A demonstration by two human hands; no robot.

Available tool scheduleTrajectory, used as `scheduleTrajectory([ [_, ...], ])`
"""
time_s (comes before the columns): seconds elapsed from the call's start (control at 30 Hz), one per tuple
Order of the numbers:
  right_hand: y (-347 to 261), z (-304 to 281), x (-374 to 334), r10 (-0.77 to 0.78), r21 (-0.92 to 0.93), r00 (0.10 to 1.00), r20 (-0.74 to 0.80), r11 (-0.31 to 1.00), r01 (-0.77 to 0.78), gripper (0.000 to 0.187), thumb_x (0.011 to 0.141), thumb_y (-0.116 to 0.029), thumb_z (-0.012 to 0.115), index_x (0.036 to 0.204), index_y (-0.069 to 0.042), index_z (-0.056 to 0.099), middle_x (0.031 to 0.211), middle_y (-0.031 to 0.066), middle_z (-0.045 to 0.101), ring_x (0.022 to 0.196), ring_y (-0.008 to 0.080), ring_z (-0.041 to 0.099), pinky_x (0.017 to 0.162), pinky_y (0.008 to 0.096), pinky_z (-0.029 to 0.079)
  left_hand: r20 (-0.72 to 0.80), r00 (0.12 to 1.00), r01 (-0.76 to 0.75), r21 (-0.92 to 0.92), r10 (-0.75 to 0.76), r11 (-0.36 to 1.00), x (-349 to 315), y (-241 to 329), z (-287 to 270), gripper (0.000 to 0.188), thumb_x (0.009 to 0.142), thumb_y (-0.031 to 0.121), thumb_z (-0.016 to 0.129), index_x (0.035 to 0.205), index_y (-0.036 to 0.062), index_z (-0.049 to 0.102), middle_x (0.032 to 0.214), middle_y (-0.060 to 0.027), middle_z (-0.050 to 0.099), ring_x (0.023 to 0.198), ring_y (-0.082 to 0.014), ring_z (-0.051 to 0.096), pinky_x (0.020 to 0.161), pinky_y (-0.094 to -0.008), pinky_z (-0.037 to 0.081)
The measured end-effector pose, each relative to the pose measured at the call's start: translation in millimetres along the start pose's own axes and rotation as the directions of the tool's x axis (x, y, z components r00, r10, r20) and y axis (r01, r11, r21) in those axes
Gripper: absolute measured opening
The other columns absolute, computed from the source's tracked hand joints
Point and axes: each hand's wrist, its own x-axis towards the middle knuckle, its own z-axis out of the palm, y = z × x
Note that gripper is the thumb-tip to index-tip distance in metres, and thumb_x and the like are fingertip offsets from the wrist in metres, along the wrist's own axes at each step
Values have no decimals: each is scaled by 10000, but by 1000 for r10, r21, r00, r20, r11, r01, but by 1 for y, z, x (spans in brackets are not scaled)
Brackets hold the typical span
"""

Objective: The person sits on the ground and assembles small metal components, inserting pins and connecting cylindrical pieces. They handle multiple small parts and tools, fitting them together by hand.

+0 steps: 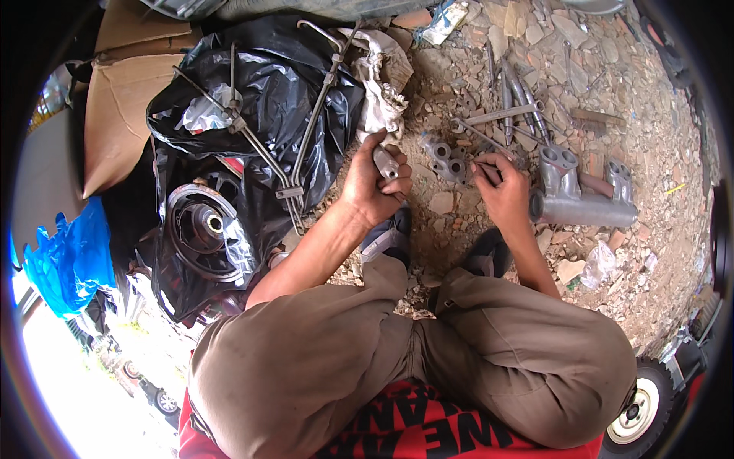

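My left hand is wrapped round a short grey metal cylinder with a hole in its end. To its right, my right hand is closed in a pinch, and what the fingers hold, if anything, is too small to make out. Between the hands, on the rubble, lies a grey metal casting with round openings. Just beyond my right hand are a long open-ended wrench and several slim metal cylinders. A grey metal manifold with twin-holed flanges lies right of that hand.
Black plastic sheeting at the left bears bent metal pipes and a round drum-like part. A dirty white cloth lies beyond my left hand. Cardboard and a blue plastic bag are farther left. A wheel stands lower right.
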Motion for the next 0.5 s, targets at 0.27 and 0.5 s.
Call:
scheduleTrajectory([
  [0.27,-26,5,-5,-483,-361,873,-64,827,431,386,794,-121,772,1146,-58,627,1150,133,599,1044,348,598,916,421,464,84,996,20,21,-22,1000,-3,-6,2,398,1014,394,479,740,106,506,579,24,353,520,-114,356,513,-261,352],
  [0.5,-49,17,-20,-571,-116,817,81,809,576,371,796,-109,775,1137,-60,639,1113,126,603,988,325,609,850,415,490,195,975,-133,129,106,983,-2,-12,3,449,1039,415,377,787,94,565,944,-124,670,1237,-316,539,1076,-501,368],
])
